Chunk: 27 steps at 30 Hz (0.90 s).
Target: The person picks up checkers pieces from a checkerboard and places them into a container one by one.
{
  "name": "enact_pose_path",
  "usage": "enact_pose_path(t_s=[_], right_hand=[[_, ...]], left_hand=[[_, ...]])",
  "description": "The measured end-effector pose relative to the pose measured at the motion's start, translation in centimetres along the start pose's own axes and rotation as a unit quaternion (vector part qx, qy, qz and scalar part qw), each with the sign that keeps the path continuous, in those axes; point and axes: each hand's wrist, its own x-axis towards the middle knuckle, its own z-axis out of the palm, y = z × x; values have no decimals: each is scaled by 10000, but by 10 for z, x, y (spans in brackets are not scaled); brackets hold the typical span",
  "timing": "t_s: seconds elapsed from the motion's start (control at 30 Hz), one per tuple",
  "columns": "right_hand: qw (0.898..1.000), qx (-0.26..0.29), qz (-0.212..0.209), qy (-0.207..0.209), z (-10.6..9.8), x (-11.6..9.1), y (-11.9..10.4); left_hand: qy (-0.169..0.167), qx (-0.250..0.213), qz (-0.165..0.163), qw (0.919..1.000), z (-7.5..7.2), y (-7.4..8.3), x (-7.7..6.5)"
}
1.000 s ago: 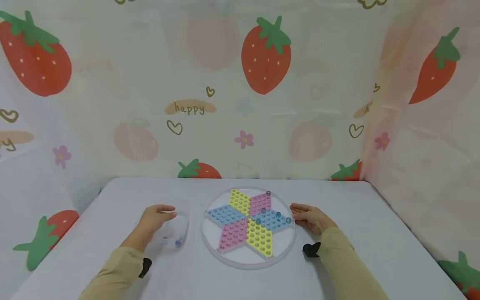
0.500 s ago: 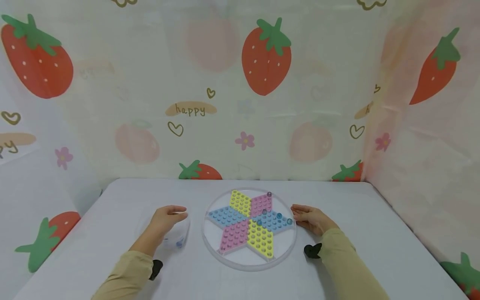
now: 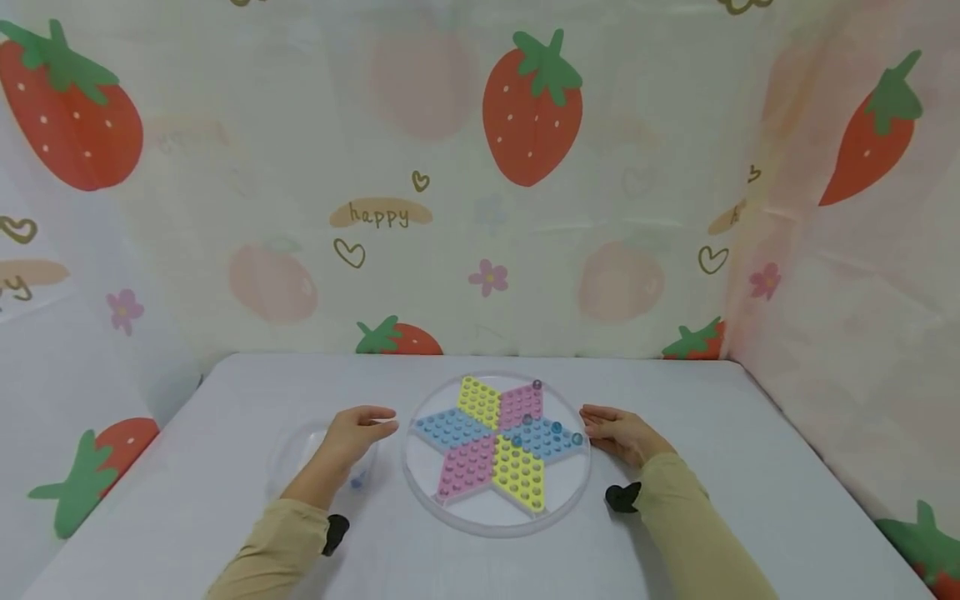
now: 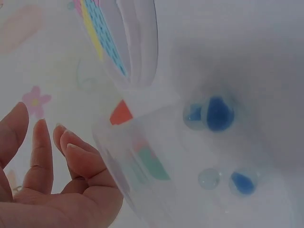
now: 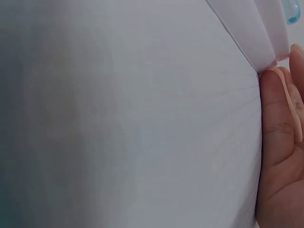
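A round Chinese checkers board [image 3: 420, 500] with a pink, yellow and blue star lies on the table. Several glass marbles [image 3: 557, 427] sit on its right side, mostly in the blue point. My left hand [image 3: 351, 440] hovers between a clear plastic container [image 3: 279, 454] and the board's left rim, fingers pointing right. The left wrist view shows its fingers spread and loosely bent, nothing visible between them. Several blue-and-clear marbles [image 4: 219, 114] lie in the container, partly hidden by that hand in the head view. My right hand [image 3: 621, 435] rests its straight fingertips against the board's right rim.
A white cloth covers the table [image 3: 750, 500]. Behind it and at both sides hangs a strawberry-print curtain [image 3: 637, 125]. Black straps [image 3: 622, 498] show at both wrists, below tan sleeves.
My left hand has moved right, from over the container towards the board's left rim. The right hand stays at the right rim, and the marbles on the board have not moved.
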Motion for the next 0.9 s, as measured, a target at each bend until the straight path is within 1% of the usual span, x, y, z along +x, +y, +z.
enact_pose_path(t_s=[0.27,0.33,0.5,0.57,0.77,0.9], right_hand=[[9999,-82,50,51,1,-2,-1],[10000,-91,20,-17,1,-3,-1],[10000,-59,7,-76,1,-4,0],[10000,-21,43,-38,1,-4,1],[10000,-17,71,15,-1,-2,2],[10000,0,46,53,0,-1,0]], left_hand=[[45,-21,123,9999,13,1,3],[57,-25,147,9999,16,2,3],[16,4,128,9999,20,11,3],[-39,7,111,9999,23,14,3],[-88,-106,156,9998,36,18,3],[-142,-232,283,9992,46,23,4]])
